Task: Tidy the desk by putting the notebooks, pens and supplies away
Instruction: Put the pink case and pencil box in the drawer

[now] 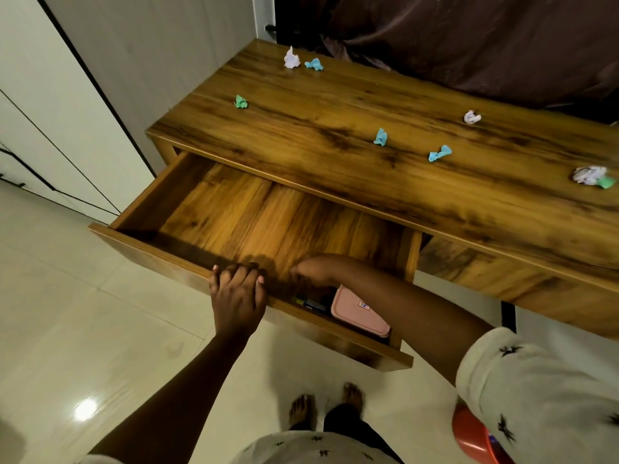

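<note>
Paper scraps [380, 136] on desk [301, 139], case [358, 313] and pens [310, 304] in drawer [234, 212]

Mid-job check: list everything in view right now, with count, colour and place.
desk: one, brown wood, before a dark curtain
drawer: one, brown wood, pulled open under the desktop
blue paper balls: three, blue, scattered on the desktop
green paper balls: two, green, desktop left and far right
white paper balls: three, whitish, desktop back left, right, far right
pink case: one, pink, drawer's near right corner
pens: count unclear, dark, beside the case
red object: one, red, under the right arm
left hand: grips the drawer's front edge
right hand: reaches into the drawer; fingers hidden
</note>
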